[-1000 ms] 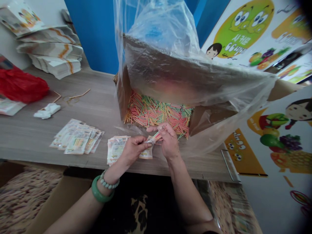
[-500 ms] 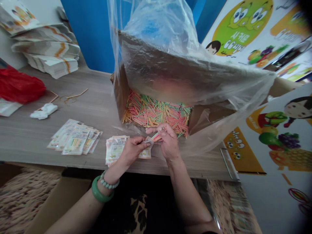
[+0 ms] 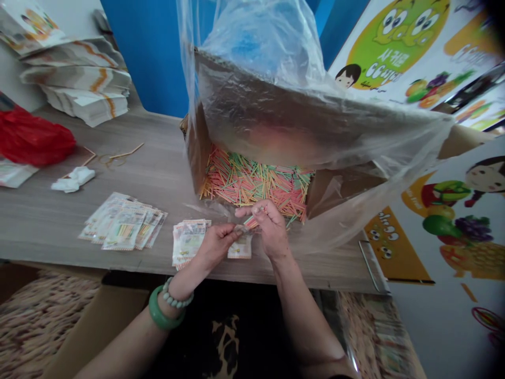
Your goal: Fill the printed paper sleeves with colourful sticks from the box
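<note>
My left hand [image 3: 213,245] is closed, thumb and fingers pinching the edge of a small clear packet [image 3: 240,229]. Between the fingers of my right hand [image 3: 272,231] is a small bunch of thin pastel sticks [image 3: 251,221], their ends at the packet's mouth. Both hands meet just in front of a cardboard box [image 3: 199,158], which holds a heap of pink, yellow and green sticks [image 3: 256,184]. Under the left hand lie flat printed packets [image 3: 185,242], and another printed packet [image 3: 240,248] shows between the hands.
A fanned pile of filled packets [image 3: 124,223] lies to the left. Beyond it are a crumpled white tissue [image 3: 73,179], a red plastic bag [image 3: 33,138] and stacked printed packaging [image 3: 84,95]. A loose clear liner [image 3: 347,126] drapes over the box and the table [image 3: 158,173].
The sticks sit slightly lower, closer to the left fingers. More of the printed packet between the hands shows. Otherwise both hands keep nearly the same place.
</note>
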